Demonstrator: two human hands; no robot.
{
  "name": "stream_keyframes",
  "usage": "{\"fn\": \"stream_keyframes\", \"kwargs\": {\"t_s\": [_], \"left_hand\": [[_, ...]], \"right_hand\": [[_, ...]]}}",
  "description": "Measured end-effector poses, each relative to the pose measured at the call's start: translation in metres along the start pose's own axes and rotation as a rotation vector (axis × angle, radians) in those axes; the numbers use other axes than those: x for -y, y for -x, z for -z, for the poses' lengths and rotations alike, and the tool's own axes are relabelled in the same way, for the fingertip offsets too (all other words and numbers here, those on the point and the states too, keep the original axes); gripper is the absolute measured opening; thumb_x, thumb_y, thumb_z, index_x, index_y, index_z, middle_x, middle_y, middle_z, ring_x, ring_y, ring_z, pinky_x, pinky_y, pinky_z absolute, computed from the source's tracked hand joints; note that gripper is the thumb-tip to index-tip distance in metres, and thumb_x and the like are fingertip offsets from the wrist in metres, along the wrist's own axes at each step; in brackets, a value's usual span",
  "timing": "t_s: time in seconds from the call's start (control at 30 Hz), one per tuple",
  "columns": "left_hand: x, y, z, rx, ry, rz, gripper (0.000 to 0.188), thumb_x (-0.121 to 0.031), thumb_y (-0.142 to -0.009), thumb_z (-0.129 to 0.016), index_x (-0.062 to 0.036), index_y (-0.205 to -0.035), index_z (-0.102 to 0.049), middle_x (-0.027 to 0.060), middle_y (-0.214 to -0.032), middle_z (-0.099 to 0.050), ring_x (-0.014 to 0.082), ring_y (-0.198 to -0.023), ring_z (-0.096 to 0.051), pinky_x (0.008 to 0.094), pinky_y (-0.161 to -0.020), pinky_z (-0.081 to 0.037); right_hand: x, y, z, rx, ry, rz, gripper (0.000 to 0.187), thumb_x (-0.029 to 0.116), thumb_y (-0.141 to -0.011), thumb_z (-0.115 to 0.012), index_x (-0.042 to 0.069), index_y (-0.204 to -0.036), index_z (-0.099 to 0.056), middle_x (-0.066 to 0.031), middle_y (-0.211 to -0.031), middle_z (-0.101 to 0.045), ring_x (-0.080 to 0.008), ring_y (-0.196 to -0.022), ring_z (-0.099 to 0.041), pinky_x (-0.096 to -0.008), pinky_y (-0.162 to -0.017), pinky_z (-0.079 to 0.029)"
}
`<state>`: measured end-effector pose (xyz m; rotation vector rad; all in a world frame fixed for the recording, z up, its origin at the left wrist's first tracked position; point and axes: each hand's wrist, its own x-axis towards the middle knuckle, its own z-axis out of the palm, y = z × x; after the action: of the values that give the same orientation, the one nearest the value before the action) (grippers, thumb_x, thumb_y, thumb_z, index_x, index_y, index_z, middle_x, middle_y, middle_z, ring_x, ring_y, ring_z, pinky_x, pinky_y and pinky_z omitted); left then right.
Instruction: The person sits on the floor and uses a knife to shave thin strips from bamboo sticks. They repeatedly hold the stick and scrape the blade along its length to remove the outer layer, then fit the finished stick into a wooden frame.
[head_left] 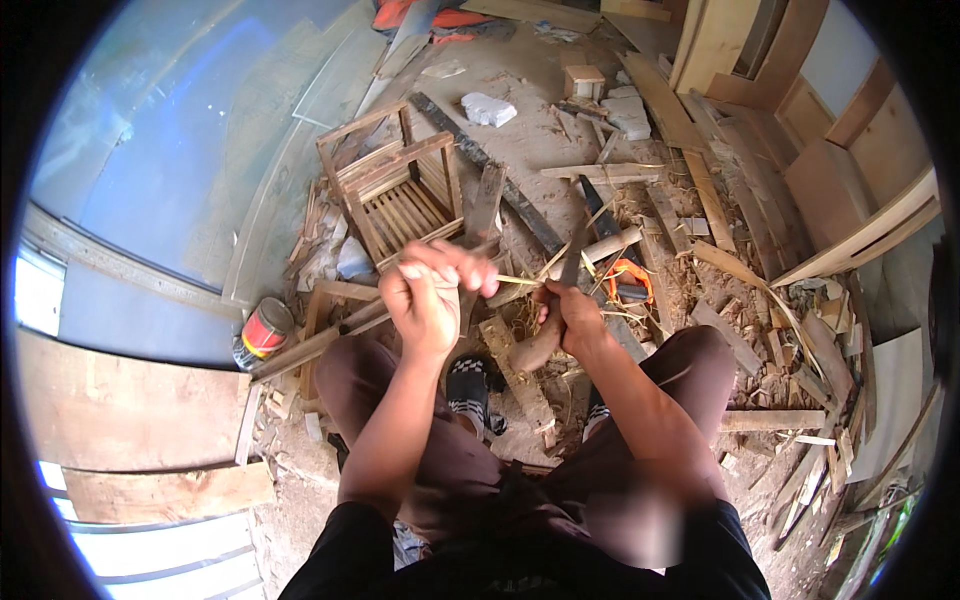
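Note:
My left hand (430, 295) is raised in front of my left knee, its fingers closed and slightly blurred. From it a thin pale-yellow strip (518, 281), like split bamboo or wood, runs across to the right hand. My right hand (575, 318) is wrapped round a knife with a thick wooden handle (538, 350), which points down toward me. Its dark blade (574, 262) points up and away, and the strip meets it close to the right fingers. Whether those fingers also pinch the strip is hidden.
Beyond my left hand lies a slatted wooden frame (405, 195). An orange-and-black handle (632, 282) rests among offcuts and shavings to the right. A paint can (266, 328) stands at left. Boards (840, 180) lean at far right; a wood block (518, 375) lies between my feet.

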<state>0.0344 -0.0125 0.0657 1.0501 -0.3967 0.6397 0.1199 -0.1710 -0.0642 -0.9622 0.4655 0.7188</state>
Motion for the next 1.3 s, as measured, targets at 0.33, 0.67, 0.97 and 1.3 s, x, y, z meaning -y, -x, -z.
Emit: {"fn": "stream_keyframes", "kwargs": {"t_s": [0.33, 0.67, 0.97, 1.3], "left_hand": [[-0.003, 0.087, 0.031, -0.498, -0.062, 0.121, 0.067, -0.064, -0.105, -0.028, -0.0125, -0.062, -0.03, -0.0021, -0.054, -0.024, 0.0116, -0.051, -0.019, 0.0299, -0.054, -0.02], [-0.004, 0.119, 0.061, -0.563, -0.113, 0.111, 0.067, -0.065, -0.104, -0.029, -0.0132, -0.062, -0.029, -0.0019, -0.055, -0.024, 0.0118, -0.051, -0.017, 0.0302, -0.053, -0.018], [0.004, 0.131, 0.043, -0.385, -0.106, 0.092, 0.062, -0.057, -0.107, -0.029, -0.0129, -0.063, -0.031, -0.0029, -0.055, -0.025, 0.011, -0.052, -0.017, 0.0309, -0.055, -0.019], [0.005, 0.116, 0.046, -0.261, 0.027, 0.14, 0.053, -0.039, -0.1, -0.038, -0.0107, -0.057, -0.026, -0.0013, -0.052, -0.023, 0.0135, -0.049, -0.018, 0.0347, -0.054, -0.02]], "right_hand": [[-0.022, 0.011, 0.043, -0.067, 0.56, -0.071, 0.074, 0.068, -0.1, -0.041, 0.0, -0.089, -0.067, -0.0072, -0.063, -0.059, -0.0176, -0.048, -0.054, -0.0335, -0.047, -0.048], [-0.062, 0.053, 0.089, 0.061, 0.74, -0.009, 0.069, 0.06, -0.104, -0.038, -0.002, -0.096, -0.067, -0.0065, -0.06, -0.057, -0.017, -0.045, -0.054, -0.0331, -0.044, -0.046], [-0.145, 0.06, 0.06, 0.203, 1.035, 0.259, 0.056, 0.049, -0.105, -0.048, -0.002, -0.104, -0.07, -0.0217, -0.077, -0.068, -0.027, -0.068, -0.066, -0.0412, -0.07, -0.051], [-0.195, -0.006, 0.124, 0.051, 1.023, 0.103, 0.052, 0.044, -0.105, -0.052, -0.002, -0.093, -0.073, -0.0126, -0.065, -0.063, -0.0168, -0.058, -0.057, -0.0357, -0.059, -0.046]]}}
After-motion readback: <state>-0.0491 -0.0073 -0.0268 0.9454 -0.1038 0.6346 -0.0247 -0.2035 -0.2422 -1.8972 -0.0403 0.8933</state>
